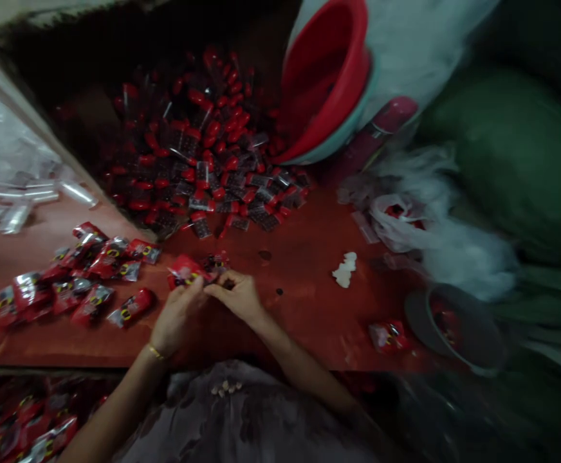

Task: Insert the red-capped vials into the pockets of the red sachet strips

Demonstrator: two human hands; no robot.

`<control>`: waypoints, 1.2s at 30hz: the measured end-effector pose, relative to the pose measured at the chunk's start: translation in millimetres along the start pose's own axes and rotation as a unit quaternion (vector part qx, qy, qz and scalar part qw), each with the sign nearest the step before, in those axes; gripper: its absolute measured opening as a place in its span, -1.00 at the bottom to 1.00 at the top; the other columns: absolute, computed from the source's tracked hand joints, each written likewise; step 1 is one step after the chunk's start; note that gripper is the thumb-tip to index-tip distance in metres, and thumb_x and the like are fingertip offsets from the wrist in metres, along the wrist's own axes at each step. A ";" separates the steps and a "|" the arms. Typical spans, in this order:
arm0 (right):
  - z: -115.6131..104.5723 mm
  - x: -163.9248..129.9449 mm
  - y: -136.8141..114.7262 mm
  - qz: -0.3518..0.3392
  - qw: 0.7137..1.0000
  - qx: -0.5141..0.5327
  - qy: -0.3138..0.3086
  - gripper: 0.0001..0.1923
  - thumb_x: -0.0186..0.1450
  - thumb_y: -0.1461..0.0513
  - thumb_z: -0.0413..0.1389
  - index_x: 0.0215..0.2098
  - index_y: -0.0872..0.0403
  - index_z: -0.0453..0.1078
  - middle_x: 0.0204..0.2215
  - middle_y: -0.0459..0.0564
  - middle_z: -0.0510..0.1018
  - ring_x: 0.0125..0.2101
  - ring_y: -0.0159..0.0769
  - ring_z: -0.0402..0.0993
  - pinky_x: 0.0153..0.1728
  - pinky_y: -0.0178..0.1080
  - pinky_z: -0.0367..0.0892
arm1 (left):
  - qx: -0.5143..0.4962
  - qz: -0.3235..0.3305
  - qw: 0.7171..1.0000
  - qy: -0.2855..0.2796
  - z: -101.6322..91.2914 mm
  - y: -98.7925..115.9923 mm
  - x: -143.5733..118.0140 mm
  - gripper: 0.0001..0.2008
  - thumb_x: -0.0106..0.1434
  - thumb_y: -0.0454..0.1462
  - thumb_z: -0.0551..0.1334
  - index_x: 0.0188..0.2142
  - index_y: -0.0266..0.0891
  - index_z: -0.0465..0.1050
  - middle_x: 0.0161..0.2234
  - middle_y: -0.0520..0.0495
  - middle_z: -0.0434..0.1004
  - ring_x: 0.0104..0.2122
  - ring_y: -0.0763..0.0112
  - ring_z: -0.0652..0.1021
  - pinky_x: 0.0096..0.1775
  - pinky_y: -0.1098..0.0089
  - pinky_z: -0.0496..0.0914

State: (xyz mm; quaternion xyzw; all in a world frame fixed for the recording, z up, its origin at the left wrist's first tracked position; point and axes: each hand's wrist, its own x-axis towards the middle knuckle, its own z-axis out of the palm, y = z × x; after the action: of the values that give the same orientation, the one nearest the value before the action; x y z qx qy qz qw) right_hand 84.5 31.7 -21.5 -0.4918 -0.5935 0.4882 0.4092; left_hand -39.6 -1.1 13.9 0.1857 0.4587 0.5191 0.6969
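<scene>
My left hand [177, 318], with a thin yellow bracelet at the wrist, is closed on a small shiny red packet [183, 269] above the table. My right hand [239, 297] meets it from the right, thumb and fingers pinched at the packet's right end. Blur hides exactly what lies between those fingertips. Just behind the hands is a small dark red item [217, 260]. To the left lies a pile of similar red and clear packets [87, 273]. Beyond the hands, small clear containers with red caps [208, 154] spill out of a large open box [68, 157].
Clear tubes [34, 196] lie left of the box. A red basin [326, 83], a dark pink bottle [381, 128] and white plastic bags [435, 218] stand at the back right. A grey tub [464, 328] is beside a packet [389, 337]. More packets [29, 421] are below the table edge.
</scene>
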 end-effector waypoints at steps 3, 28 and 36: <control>-27.7 10.9 3.2 -0.031 0.984 -0.169 0.057 -0.74 0.17 0.02 0.10 -0.42 0.04 0.41 -0.51 -0.09 0.53 -0.50 -0.37 0.40 -0.44 -0.33 0.29 | -0.062 -0.034 0.991 0.116 -29.0 43.9 4.2 -0.70 0.28 -0.15 0.03 -0.37 -0.23 0.47 -0.36 -0.03 0.60 -0.30 0.38 0.55 -0.25 0.38 0.44; -137.9 0.7 40.4 -0.109 0.805 -0.546 0.204 -0.62 0.29 0.11 -0.06 -0.09 0.17 0.40 -0.12 0.19 0.47 -0.14 -0.06 0.31 -0.14 -0.08 0.17 | 0.764 0.331 0.553 0.029 -11.5 -2.1 70.9 -0.71 0.15 -0.19 0.20 -0.12 -0.12 0.49 0.14 -0.17 0.28 0.16 -0.03 0.22 0.10 -0.05 0.10; -71.2 79.5 13.9 -0.150 0.842 -0.514 0.072 -0.60 0.32 0.16 -0.08 0.07 0.16 0.28 0.05 0.17 0.38 -0.04 -0.02 0.23 -0.08 -0.04 0.13 | 0.792 0.311 0.523 0.037 -13.9 -9.7 76.0 -0.73 0.21 -0.16 0.12 -0.15 -0.06 0.51 -0.01 -0.14 0.46 0.10 0.02 0.30 0.08 -0.06 0.10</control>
State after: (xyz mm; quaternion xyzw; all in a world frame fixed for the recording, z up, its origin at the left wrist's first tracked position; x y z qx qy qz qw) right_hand 141.4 123.0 -21.3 -0.5701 -0.7949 0.0092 0.2074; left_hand -42.8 60.0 -34.2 0.7728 0.6195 0.1321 0.0386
